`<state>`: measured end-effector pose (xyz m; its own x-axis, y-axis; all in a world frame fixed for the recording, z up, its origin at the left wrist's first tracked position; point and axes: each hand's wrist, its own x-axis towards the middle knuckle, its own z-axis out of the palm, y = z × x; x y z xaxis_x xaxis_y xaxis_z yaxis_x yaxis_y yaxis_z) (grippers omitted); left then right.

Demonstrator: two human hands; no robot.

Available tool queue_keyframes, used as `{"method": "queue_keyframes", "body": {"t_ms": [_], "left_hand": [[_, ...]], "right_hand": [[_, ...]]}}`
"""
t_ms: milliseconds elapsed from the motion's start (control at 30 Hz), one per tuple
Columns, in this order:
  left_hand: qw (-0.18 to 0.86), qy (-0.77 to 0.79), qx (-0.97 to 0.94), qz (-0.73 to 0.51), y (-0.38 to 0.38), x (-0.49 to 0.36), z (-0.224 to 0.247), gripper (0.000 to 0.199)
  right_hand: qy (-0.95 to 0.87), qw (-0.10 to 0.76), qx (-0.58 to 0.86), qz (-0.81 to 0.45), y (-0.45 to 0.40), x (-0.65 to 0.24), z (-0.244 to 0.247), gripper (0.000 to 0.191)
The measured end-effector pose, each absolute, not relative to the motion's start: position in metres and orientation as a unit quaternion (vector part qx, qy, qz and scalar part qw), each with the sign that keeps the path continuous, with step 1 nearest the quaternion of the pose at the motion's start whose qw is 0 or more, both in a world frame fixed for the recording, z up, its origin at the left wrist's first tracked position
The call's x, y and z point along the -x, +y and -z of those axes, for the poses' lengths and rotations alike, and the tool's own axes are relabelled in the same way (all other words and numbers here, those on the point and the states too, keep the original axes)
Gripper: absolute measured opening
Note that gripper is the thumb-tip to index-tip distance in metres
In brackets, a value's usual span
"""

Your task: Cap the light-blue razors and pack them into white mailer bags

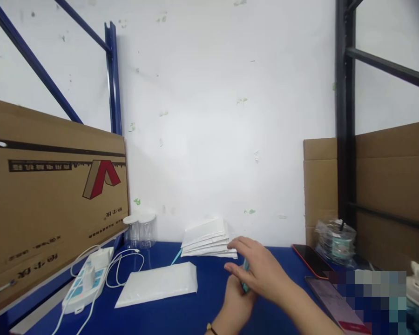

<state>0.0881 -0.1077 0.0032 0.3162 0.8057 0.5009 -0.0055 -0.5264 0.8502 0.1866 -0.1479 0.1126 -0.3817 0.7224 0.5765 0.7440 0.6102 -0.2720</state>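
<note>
A small teal object [245, 278] is mostly hidden between my two hands, and its kind does not show. My left hand [236, 302], with a thin band at its wrist, is closed around it from below. Over it reaches my right hand [258, 267], palm near the object, its thumb and fingers stretched out and apart. Just beyond those fingertips lies a stack of white packets [207, 238] against the wall. A single flat white packet [160, 284] rests on the blue tabletop [195, 314] to the left of my hands.
A power strip [89, 279] with white cables [117, 267] is at the left, near clear lidded jars [146, 232]. On the right are a dark phone [312, 260], a larger tablet-like device [335, 302] and a plastic-wrapped container [337, 244]. Cardboard [56, 195] and shelf posts flank the table.
</note>
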Motion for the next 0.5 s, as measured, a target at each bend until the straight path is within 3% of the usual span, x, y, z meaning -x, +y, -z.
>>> {"method": "queue_keyframes", "body": {"t_ms": [133,267,400,500], "left_hand": [[0.407,0.302,-0.681,-0.528,-0.116,-0.091,0.018,0.033],[0.431,0.375,-0.666,-0.48,-0.111,-0.088,0.032,0.02],[0.482,0.371,-0.683,-0.404,-0.114,-0.091,0.032,0.015],[0.473,0.389,-0.682,-0.4,-0.118,-0.09,0.029,0.02]], "right_hand": [[-0.838,0.288,0.464,0.006,-0.145,-0.168,-0.079,0.036],[-0.84,0.283,0.464,0.019,-0.137,-0.166,-0.052,0.034],[-0.783,0.347,0.517,-0.015,-0.127,-0.175,-0.045,0.042],[-0.717,0.436,0.52,-0.16,-0.125,-0.19,-0.039,0.047]]}}
